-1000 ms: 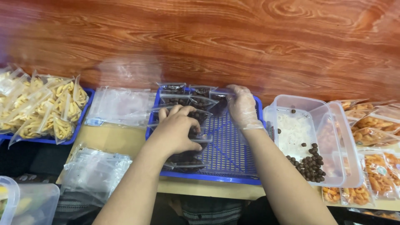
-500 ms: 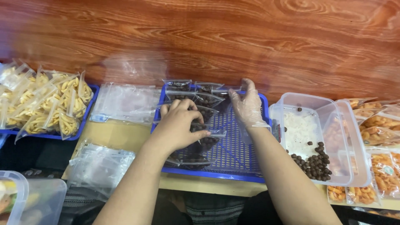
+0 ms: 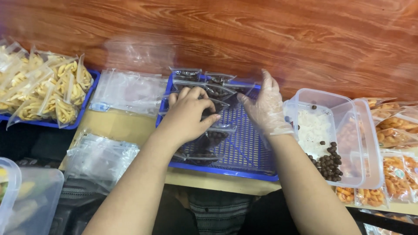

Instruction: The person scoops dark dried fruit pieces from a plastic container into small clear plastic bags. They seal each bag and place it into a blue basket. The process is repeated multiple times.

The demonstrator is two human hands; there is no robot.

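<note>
A blue mesh tray (image 3: 220,169) holds several small clear bags of dark round pieces (image 3: 208,141). My bare left hand (image 3: 189,115) lies on these bags, its fingers curled over one bag (image 3: 217,106) near the middle of the tray. My right hand (image 3: 266,106), in a thin clear glove, is held upright over the tray's right side with the fingers spread. Its fingertips are next to the bags at the back of the tray (image 3: 217,79), and it holds nothing.
A clear plastic box (image 3: 335,98) with loose dark pieces (image 3: 328,163) stands right of the tray. Bags of orange snacks (image 3: 392,130) lie at far right. Bags of yellow snacks (image 3: 48,93) fill a blue tray at left. Empty clear bags (image 3: 128,89) lie between them, and more (image 3: 98,156) in front.
My right hand has drifted slightly to the right and spread its fingers. My left hand stays on the bags in the tray. The view has shifted a little.
</note>
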